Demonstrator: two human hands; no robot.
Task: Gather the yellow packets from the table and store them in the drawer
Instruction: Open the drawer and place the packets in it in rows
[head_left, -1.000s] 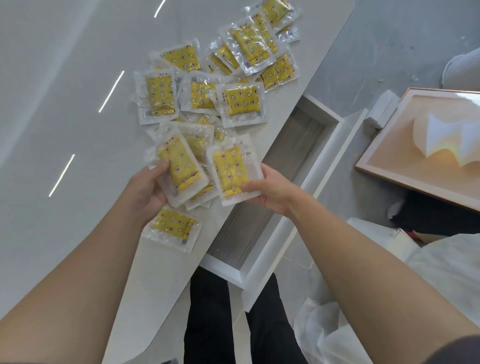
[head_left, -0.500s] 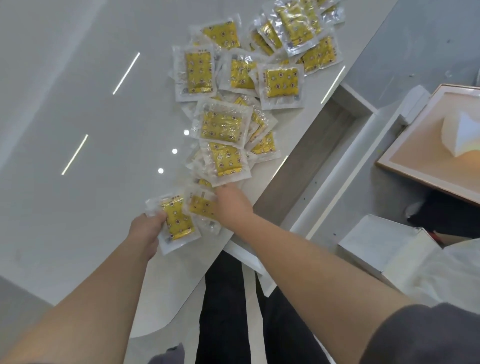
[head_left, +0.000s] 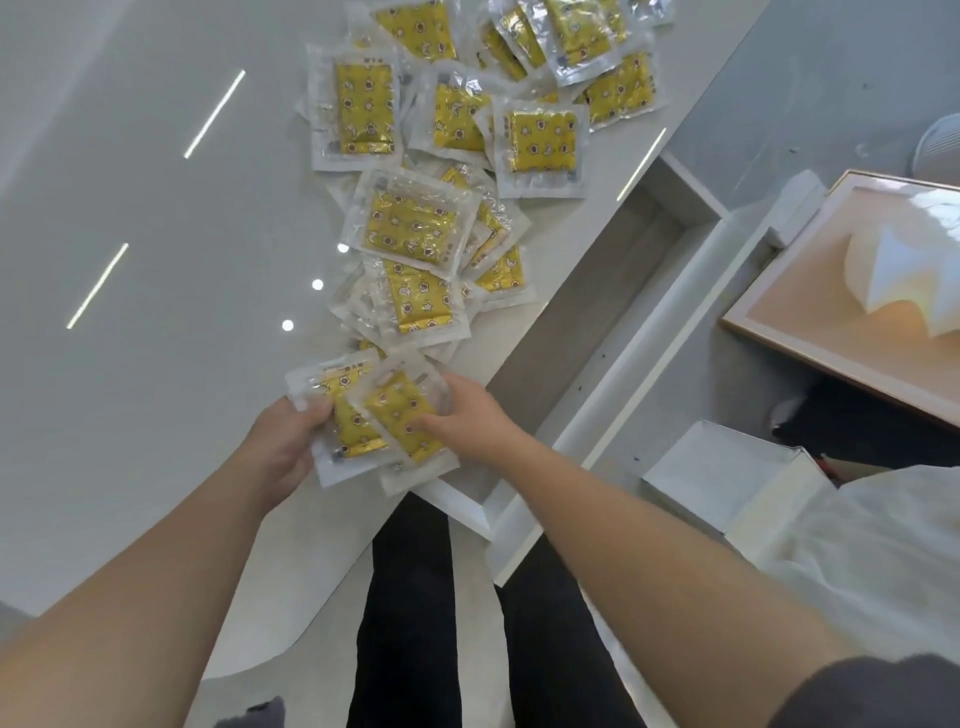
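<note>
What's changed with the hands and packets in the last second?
The right hand set its packet back, then took another packet and brought it against the one the left hand holds near the table edge. The pile and the open drawer look unchanged.

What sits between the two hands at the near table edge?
In the head view, two overlapping yellow packets in clear plastic wrappers span the gap, the left hand gripping one edge and the right hand the other.
</note>
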